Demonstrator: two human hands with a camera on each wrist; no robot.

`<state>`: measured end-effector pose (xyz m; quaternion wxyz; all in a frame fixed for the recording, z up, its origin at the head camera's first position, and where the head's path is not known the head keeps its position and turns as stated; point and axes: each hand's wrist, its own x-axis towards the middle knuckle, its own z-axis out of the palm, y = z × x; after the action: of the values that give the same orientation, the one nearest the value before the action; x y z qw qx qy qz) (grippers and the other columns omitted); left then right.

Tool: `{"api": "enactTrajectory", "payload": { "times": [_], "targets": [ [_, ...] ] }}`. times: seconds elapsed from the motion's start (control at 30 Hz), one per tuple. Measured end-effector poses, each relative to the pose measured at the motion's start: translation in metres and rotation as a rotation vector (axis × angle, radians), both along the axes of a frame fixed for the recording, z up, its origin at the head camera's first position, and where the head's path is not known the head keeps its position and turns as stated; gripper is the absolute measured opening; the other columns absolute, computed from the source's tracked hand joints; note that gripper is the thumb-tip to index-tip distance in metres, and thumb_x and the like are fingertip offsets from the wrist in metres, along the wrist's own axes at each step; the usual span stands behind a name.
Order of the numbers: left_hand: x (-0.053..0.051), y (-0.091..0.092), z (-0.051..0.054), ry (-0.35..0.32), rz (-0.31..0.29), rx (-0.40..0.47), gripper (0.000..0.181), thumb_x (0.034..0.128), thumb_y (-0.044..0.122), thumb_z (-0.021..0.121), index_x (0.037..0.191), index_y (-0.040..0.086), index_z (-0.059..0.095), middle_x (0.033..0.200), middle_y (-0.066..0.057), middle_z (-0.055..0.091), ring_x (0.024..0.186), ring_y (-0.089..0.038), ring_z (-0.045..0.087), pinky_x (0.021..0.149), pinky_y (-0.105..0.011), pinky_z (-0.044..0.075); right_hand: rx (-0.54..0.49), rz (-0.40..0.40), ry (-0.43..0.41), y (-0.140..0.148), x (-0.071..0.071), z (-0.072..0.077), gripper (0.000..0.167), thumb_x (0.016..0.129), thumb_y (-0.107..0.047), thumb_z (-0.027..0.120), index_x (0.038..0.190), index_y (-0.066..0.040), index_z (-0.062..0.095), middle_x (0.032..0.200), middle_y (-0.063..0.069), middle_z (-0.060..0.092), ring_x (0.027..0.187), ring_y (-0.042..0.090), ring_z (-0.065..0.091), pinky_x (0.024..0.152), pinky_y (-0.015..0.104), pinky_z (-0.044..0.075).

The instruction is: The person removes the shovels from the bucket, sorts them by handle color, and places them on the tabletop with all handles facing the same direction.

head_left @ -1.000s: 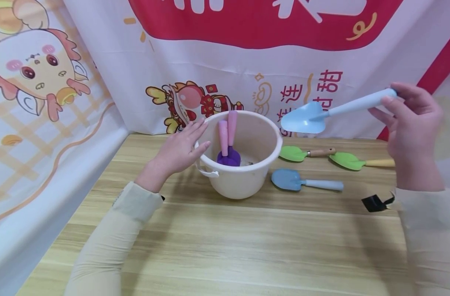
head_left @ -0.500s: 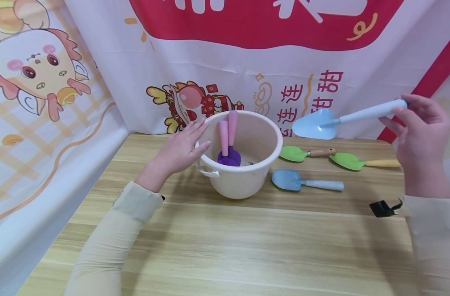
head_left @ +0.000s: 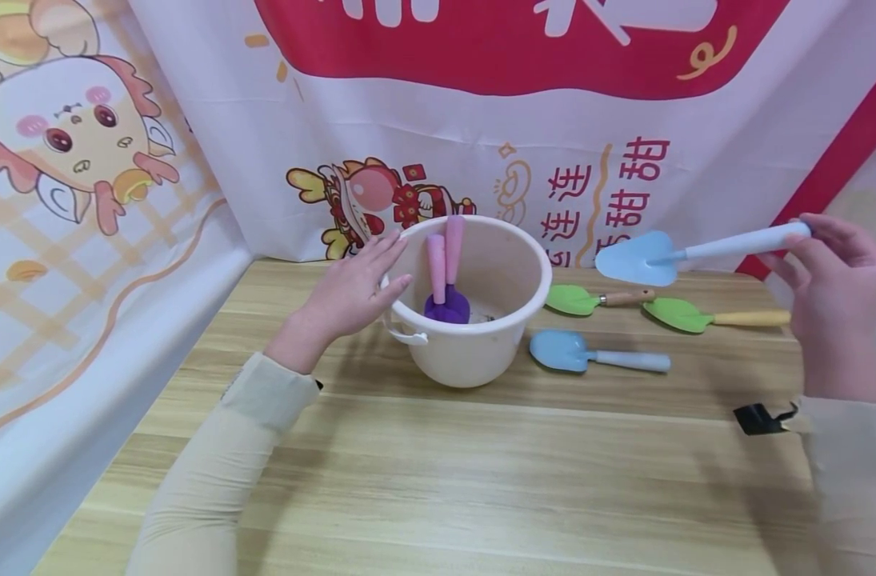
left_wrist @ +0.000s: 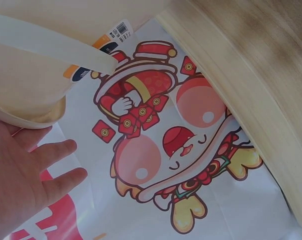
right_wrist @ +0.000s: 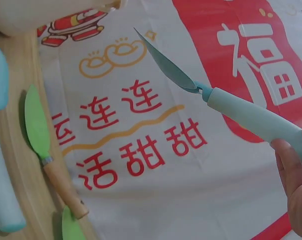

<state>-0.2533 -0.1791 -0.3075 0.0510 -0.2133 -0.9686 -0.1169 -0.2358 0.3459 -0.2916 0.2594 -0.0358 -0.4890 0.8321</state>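
Observation:
A cream bucket stands on the wooden table, with two purple trowels inside, their pink handles leaning up. My left hand rests on the bucket's left rim with its fingers straight; the left wrist view shows the fingers against that rim. At the right, my right hand pinches the handle end of a light blue trowel, held in the air with its blade pointing left. Below it lie a green trowel with a brown handle, a green trowel with a yellow handle and another blue trowel.
A printed cloth hangs along the table's back edge, and another patterned cloth covers the left side. The bucket's white handle hangs at its left. Bare wooden tabletop spreads in front of the bucket.
My right hand has moved right and downward, carrying the light blue trowel away from the bucket and closer to the green trowels. The left hand and the bucket have stayed in place.

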Motion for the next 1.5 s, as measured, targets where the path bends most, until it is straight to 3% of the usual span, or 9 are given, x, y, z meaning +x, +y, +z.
{"api": "enactTrajectory", "payload": {
  "times": [0.27, 0.5, 0.83, 1.17, 1.5],
  "targets": [
    [0.001, 0.000, 0.000, -0.006, -0.001, -0.001, 0.073, 0.1063, 0.060, 0.029, 0.165, 0.019, 0.019, 0.171, 0.002, 0.007, 0.156, -0.029, 0.009, 0.119, -0.066, 0.018, -0.064, 0.004, -0.001, 0.020, 0.003, -0.017, 0.030, 0.090, 0.007, 0.073, 0.120, 0.004, 0.069, 0.112, 0.009, 0.063, 0.100, 0.017, 0.065, 0.073, 0.028, 0.061],
    [0.002, 0.001, 0.001, 0.002, 0.005, -0.010, 0.068, 0.1078, 0.053, 0.036, 0.165, 0.018, 0.021, 0.171, 0.002, 0.009, 0.156, -0.030, 0.012, 0.117, -0.069, 0.020, 0.016, -0.026, -0.087, 0.039, 0.009, -0.035, 0.039, 0.089, -0.005, 0.079, 0.127, -0.003, 0.068, 0.124, 0.004, 0.057, 0.107, 0.014, 0.061, 0.077, 0.023, 0.058],
    [0.002, 0.001, 0.003, -0.007, 0.002, -0.012, 0.070, 0.1076, 0.055, 0.033, 0.165, 0.017, 0.020, 0.171, 0.002, 0.007, 0.156, -0.030, 0.011, 0.118, -0.068, 0.019, -0.042, -0.011, -0.107, 0.057, 0.014, -0.056, 0.026, 0.094, 0.001, 0.072, 0.119, -0.005, 0.067, 0.121, 0.004, 0.056, 0.102, 0.013, 0.062, 0.076, 0.023, 0.059],
    [0.001, 0.000, 0.001, -0.003, -0.001, -0.004, 0.069, 0.1077, 0.054, 0.035, 0.165, 0.017, 0.021, 0.171, 0.002, 0.008, 0.156, -0.031, 0.012, 0.117, -0.068, 0.020, -0.161, 0.017, 0.024, 0.076, 0.014, -0.077, 0.018, 0.097, 0.015, 0.056, 0.107, 0.006, 0.068, 0.101, 0.010, 0.062, 0.083, 0.016, 0.074, 0.071, 0.029, 0.061],
    [-0.001, -0.001, -0.001, -0.002, -0.001, -0.009, 0.073, 0.1062, 0.061, 0.028, 0.165, 0.019, 0.020, 0.171, 0.002, 0.008, 0.156, -0.030, 0.011, 0.118, -0.068, 0.020, -0.216, 0.062, 0.056, 0.093, 0.016, -0.091, 0.022, 0.099, 0.017, 0.048, 0.099, 0.006, 0.067, 0.090, 0.011, 0.066, 0.077, 0.018, 0.076, 0.067, 0.030, 0.061]
  ]
}}
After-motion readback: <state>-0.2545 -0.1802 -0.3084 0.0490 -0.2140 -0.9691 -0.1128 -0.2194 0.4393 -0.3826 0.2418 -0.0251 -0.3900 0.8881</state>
